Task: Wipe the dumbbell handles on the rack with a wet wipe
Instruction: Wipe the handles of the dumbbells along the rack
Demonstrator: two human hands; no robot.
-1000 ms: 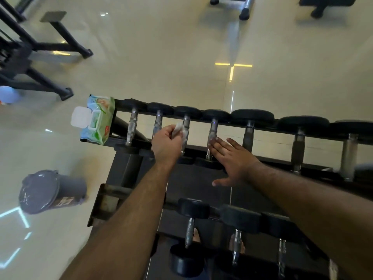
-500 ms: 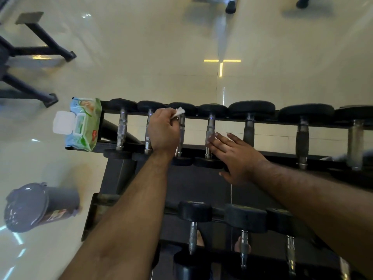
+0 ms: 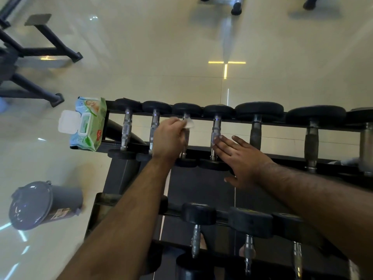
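A black dumbbell rack [image 3: 292, 156] carries a top row of black-headed dumbbells with metal handles. My left hand [image 3: 168, 139] grips a white wet wipe [image 3: 188, 123] round the far end of the third dumbbell's handle [image 3: 185, 136] from the left. My right hand [image 3: 240, 156] lies flat, fingers straight, on the near part of the fourth dumbbell [image 3: 217, 126], touching its handle. A lower row holds more dumbbells [image 3: 197, 215].
A green wet-wipe pack [image 3: 88, 124] with its white lid flipped up sits on the rack's left end. A grey lidded bin [image 3: 40, 205] stands on the floor at the left. Black machine legs [image 3: 40, 51] are at upper left, over a glossy tiled floor.
My left hand slid the wipe along the third handle from its middle toward the far end. My right hand stayed flat on the fourth dumbbell.
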